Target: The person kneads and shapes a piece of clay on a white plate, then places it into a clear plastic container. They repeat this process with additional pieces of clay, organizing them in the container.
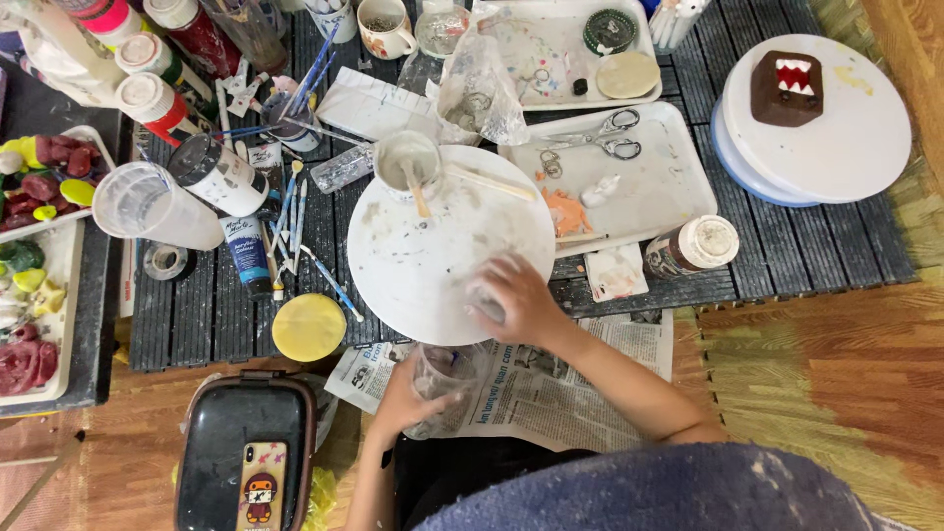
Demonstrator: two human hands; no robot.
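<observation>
— Right hand [516, 300]?
— Resting on the near edge of the round white board [442, 251], fingers [492, 285] curled together over something small and pale. Hard to tell what; too blurred.

— And the left hand [403, 398]?
— Wrapped around a clear plastic cup [442, 379], fingers bent around its side, thumb across the front. Held low, just below the board's near edge, above the newspaper [531, 383].

— On the board itself?
— One white cup [408, 162] at the far edge with a wooden stick [418, 197] standing in it. A second flat stick [492, 182] lying beside it, reaching off to the right.

— Further out, to the right?
— Two white trays: a near one [669, 192] with one pair of scissors [605, 138] and an orange clay piece [565, 211], a far one [580, 93] with a round tan disc [627, 74]. One small jar [693, 246] lying on its side just beside the near tray. One white turntable [836, 128] well apart, carrying one brown block figure with red and white teeth [787, 87].

— To the left?
— One yellow disc [308, 327] near the board. One blue paint tube [248, 256], one roll of tape [165, 261], one clear tumbler [157, 205] on its side, a scatter of brushes [295, 211]. Two trays of coloured clay [34, 285] at the far left edge.

— Nearest the body?
— One dark case [246, 452] with one phone [261, 482] lying on its lid.
</observation>
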